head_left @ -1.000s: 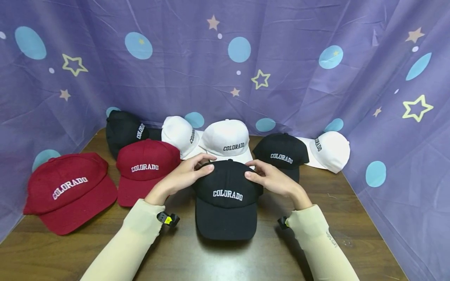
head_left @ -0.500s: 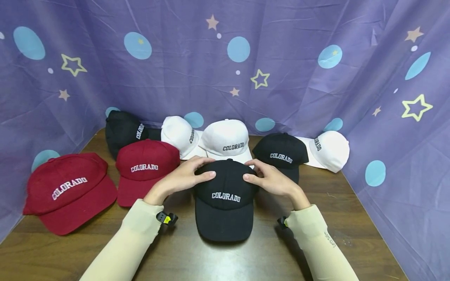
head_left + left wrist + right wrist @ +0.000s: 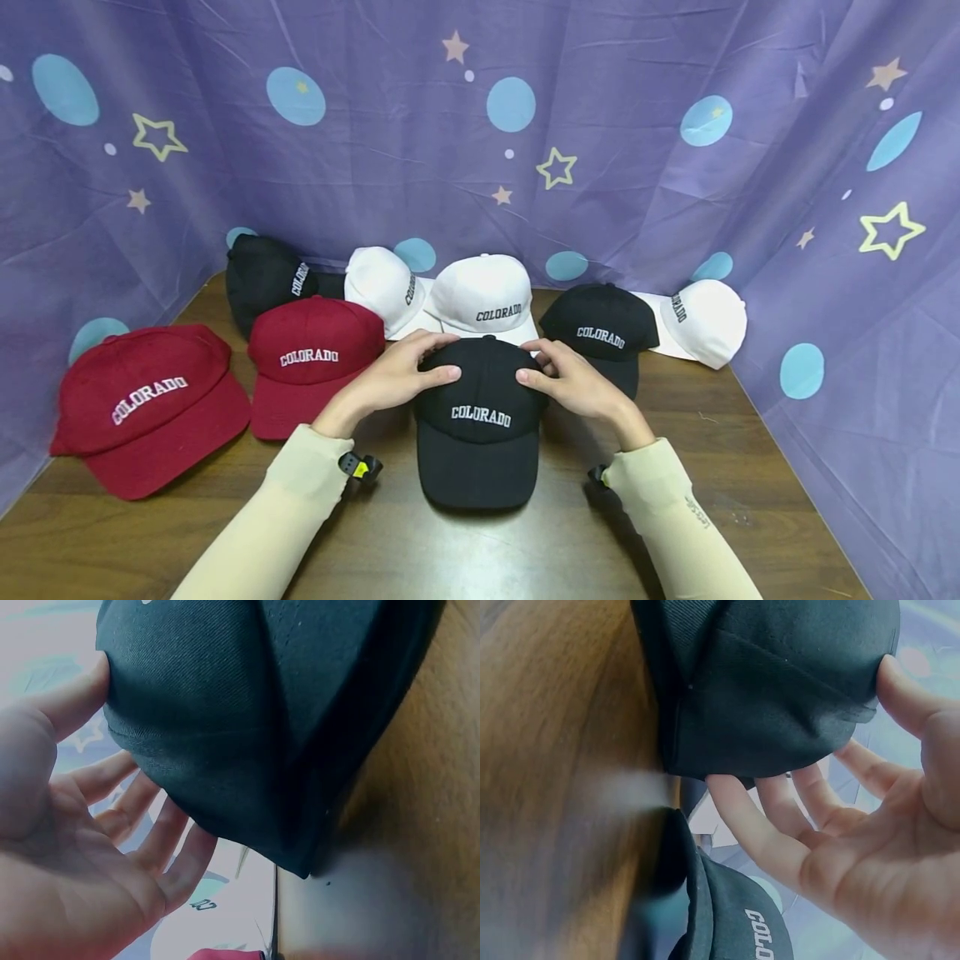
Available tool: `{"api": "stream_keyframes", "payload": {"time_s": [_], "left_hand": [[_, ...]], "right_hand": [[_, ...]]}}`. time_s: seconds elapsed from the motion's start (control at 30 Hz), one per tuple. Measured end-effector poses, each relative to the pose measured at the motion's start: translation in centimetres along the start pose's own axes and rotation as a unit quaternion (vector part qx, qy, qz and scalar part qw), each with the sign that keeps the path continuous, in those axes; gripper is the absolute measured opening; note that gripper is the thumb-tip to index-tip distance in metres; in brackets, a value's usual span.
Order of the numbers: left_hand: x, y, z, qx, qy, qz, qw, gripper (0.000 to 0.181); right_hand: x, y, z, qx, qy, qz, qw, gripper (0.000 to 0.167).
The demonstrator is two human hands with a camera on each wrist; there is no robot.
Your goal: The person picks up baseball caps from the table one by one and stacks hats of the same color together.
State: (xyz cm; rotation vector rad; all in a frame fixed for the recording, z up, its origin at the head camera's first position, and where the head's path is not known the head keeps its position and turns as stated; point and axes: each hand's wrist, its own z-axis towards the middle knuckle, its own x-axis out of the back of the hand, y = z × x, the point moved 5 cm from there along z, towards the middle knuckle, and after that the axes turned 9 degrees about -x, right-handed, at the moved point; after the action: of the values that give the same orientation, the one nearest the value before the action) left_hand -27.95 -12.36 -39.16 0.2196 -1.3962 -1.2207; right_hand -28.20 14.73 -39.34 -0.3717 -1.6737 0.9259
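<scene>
A black baseball cap (image 3: 478, 471) with white COLORADO lettering sits at the middle front, its brim toward me. My left hand (image 3: 392, 373) holds the crown's left side, thumb on the front and fingers round the back. On the other side my right hand (image 3: 583, 380) grips the crown the same way. In the left wrist view the left fingers (image 3: 176, 844) touch the rear of the black cap (image 3: 195, 697). The right wrist view has the right fingertips (image 3: 724, 784) against the back edge of the black cap (image 3: 772, 690).
Two red caps (image 3: 153, 400) (image 3: 315, 358) lie at left. Behind stand a black cap (image 3: 262, 279), a white cap (image 3: 375, 287), another white cap (image 3: 480, 287), a black cap (image 3: 600, 317) and a white cap (image 3: 708, 325). A purple curtain (image 3: 420, 150) surrounds the wooden table (image 3: 735, 475).
The held black cap has turned slightly, and its right side has shifted a little leftward. The right hand moved slightly left with it. The other caps have stayed put.
</scene>
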Motion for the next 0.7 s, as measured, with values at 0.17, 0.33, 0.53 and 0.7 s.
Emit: {"api": "stream_keyframes", "payload": {"time_s": [0.17,0.33,0.53,0.7], "left_hand": [[-0.09,-0.04,0.1,-0.008,0.007,0.015,0.9998,0.062],[-0.01,-0.02,0.15,-0.013,0.01,0.019,0.9997,0.062],[0.15,0.14,0.08,-0.009,0.007,0.029,0.9995,0.063],[0.36,0.35,-0.04,-0.008,0.004,0.046,0.9989,0.063]], "right_hand": [[-0.28,0.35,0.26,-0.001,0.007,-0.004,1.0,0.055],[-0.42,0.28,0.4,0.0,0.018,-0.009,0.9998,0.055],[-0.45,0.16,0.29,0.003,0.023,-0.014,0.9996,0.055],[-0.27,0.01,0.19,0.006,0.021,-0.022,0.9995,0.056]]}}
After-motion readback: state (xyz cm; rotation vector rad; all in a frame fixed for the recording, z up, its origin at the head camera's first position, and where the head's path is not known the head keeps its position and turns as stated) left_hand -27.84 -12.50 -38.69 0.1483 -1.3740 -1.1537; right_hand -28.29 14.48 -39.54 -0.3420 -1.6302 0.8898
